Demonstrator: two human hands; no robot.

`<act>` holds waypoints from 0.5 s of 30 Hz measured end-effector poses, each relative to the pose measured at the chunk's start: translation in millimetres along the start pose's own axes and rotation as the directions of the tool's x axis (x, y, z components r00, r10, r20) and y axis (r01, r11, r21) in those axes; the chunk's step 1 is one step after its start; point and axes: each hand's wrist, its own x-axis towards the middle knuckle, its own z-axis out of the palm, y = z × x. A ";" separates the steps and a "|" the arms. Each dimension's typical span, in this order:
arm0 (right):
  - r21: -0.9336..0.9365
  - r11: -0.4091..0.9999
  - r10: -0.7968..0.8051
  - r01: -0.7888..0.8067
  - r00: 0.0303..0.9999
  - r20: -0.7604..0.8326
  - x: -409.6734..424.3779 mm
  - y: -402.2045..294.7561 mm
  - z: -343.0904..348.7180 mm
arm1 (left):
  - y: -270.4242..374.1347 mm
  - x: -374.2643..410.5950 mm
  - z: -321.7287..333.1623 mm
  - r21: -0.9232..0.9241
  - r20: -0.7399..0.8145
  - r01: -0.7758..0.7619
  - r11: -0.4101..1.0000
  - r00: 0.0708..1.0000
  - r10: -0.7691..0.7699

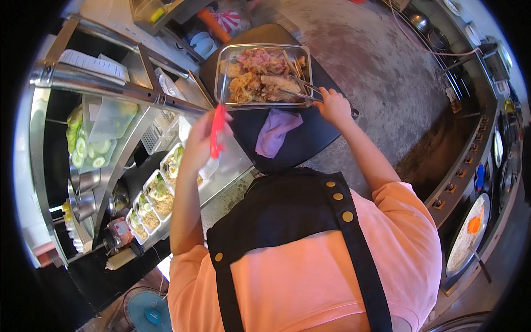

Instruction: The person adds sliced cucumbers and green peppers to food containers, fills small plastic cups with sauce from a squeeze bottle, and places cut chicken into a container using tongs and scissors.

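Note:
A rectangular metal tray (220,89) of fried and cooked meat stands on a dark round-cornered surface (303,139). My right hand (335,106) holds metal tongs (309,94) at the tray's right side, their tips at a long pale piece of meat (280,83). In my left hand (203,137) is a red-handled tool (216,132), whose thin metal part points up over the tray's left side; it looks like a knife, though blur hides its exact kind. A second pair of tongs (296,68) lies in the tray. Below the tray rests a purple cloth (276,133).
On the left counter are several food containers (159,195) with rice and cucumber, under a metal-pipe shelf (120,89). Sliced cucumbers (89,149) sit in a plastic container. At right stands a stove (460,174) with a large pan of rice (466,236). A fan (147,313) is at lower left.

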 end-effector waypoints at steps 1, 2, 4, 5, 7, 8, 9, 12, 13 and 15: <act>-0.008 1.000 0.011 -0.011 0.999 0.038 3.7 -0.1 -2.3 | -5.7 -14.4 7.6 -0.098 0.038 0.009 0.995 0.999 -0.006; 0.001 1.000 0.023 -0.023 0.996 0.085 6.7 1.1 -4.7 | -13.5 -25.7 15.5 -0.193 0.080 0.022 0.981 0.997 -0.006; 0.036 0.999 -0.022 0.019 0.995 0.100 8.3 6.0 -3.6 | -28.9 -45.1 26.6 -0.311 0.152 0.043 0.949 0.988 0.004; 0.055 0.998 -0.038 0.032 0.994 0.106 7.9 9.0 -3.0 | -36.9 -51.4 30.8 -0.335 0.188 0.055 0.941 0.982 0.009; 0.039 0.997 -0.068 0.064 0.991 0.114 6.5 6.3 -11.0 | -57.1 -59.4 37.8 -0.378 0.227 0.072 0.923 0.974 0.018; 0.033 0.997 -0.079 0.076 0.990 0.115 5.7 5.1 -15.6 | -68.5 -61.1 41.2 -0.394 0.239 0.079 0.916 0.971 0.019; 0.030 0.996 -0.086 0.083 0.990 0.113 5.3 4.7 -19.3 | -74.7 -61.3 43.2 -0.405 0.255 0.087 0.910 0.967 0.021; -0.036 0.988 -0.151 0.153 0.987 0.053 6.0 6.0 -25.3 | -84.6 -58.6 50.0 -0.361 0.293 0.169 0.917 0.954 -0.060; -0.056 0.985 -0.157 0.162 0.984 0.086 10.3 4.9 -28.1 | -86.7 -57.0 53.0 -0.348 0.295 0.191 0.918 0.952 -0.086; -0.094 0.980 -0.160 0.175 0.976 0.151 26.3 4.1 -34.5 | -85.9 -50.0 58.1 -0.324 0.318 0.189 0.927 0.945 -0.081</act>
